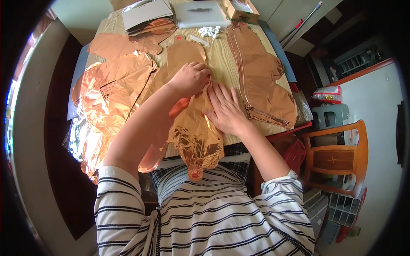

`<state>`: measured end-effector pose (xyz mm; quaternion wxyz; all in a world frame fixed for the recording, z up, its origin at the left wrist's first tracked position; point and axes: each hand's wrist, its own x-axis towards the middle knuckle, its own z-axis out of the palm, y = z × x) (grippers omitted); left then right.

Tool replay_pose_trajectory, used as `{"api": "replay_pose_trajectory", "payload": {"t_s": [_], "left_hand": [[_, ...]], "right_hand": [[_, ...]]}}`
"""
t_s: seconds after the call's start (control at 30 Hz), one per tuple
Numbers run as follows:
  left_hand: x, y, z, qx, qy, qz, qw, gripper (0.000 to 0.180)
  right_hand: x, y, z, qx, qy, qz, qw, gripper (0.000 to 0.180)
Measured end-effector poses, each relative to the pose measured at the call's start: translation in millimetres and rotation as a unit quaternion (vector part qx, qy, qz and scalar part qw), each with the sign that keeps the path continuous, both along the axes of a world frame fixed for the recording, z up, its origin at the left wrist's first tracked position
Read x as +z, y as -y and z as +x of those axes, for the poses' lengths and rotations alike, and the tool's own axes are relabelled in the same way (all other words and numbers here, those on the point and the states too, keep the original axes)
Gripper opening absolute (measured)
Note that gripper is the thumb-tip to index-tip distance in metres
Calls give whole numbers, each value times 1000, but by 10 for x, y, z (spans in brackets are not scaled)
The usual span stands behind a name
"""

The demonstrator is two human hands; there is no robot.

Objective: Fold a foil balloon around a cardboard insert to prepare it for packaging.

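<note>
A flat copper-coloured foil balloon [194, 123] lies in front of me, its shiny end hanging over the near table edge. My left hand [191, 78] is closed on the foil's upper part, fingers curled and fingertips partly hidden. Just to its right, my right hand [226, 107] presses flat on the foil, fingers stretched out. Beyond my left hand, a dull copper foil piece [183, 52] has a red spot at its far end; whether it joins the held foil is hidden. Another flat foil balloon [260, 72] lies on the right, and crumpled shiny foil [113, 83] on the left.
Grey cardboard sheets [147, 15], a clear plastic pack [203, 15] and an open cardboard box [241, 10] line the far edge of the wooden table [220, 55]. Small white pieces [209, 31] lie before them. A wooden chair [335, 158] and grey stool [332, 115] stand at right.
</note>
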<state>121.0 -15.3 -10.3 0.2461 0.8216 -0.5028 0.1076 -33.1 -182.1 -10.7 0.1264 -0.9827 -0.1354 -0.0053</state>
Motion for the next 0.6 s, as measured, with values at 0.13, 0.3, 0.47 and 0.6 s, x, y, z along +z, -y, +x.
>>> {"api": "replay_pose_trajectory", "payload": {"t_s": [0.13,0.3,0.47,0.6], "left_hand": [[-56,-9,40,-17,6,-48,999,26],[-99,-22,60,-18,-5,-110,994,27],[128,-165,12,20,-55,-128,990,29],[375,-750,-252,82,-110,-91,986,34]], "right_hand": [[92,-112,-323,20,-8,-4,1000,82],[130,-86,-457,44,-29,34,998,78],[264,28,-321,51,-50,104,992,68],[285,91,-172,46,-1,97,994,61]]}}
